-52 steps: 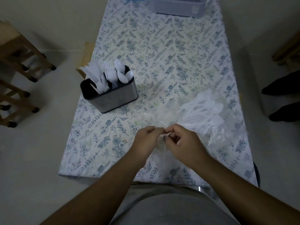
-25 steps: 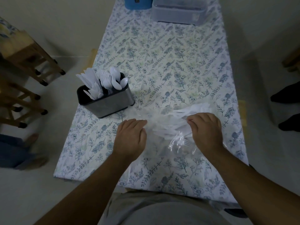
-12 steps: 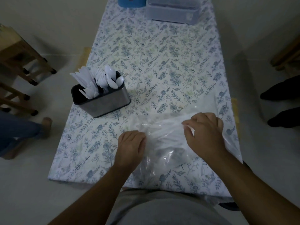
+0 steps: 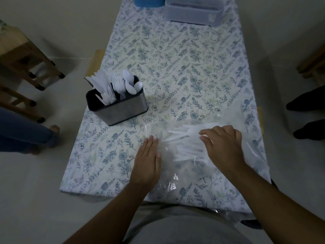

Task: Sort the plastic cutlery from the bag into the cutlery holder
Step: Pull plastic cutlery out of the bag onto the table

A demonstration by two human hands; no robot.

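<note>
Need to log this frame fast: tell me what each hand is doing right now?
Left hand: open, fingers straight, lying flat on the plastic bag.
Right hand: fingers curled on the bag over the cutlery; a firm hold cannot be told.

Tablecloth (image 4: 184, 55) white with blue-grey and pale green leaf and flower sprigs; cutlery holder (image 4: 121, 110) brushed silver outside, black inside, at 10 o'clock; cutlery in it (image 4: 119, 83) white; bag (image 4: 184, 166) clear, its cutlery (image 4: 186, 145) white; blue container (image 4: 149, 1) and translucent grey box (image 4: 193, 13) at 12 o'clock
</note>
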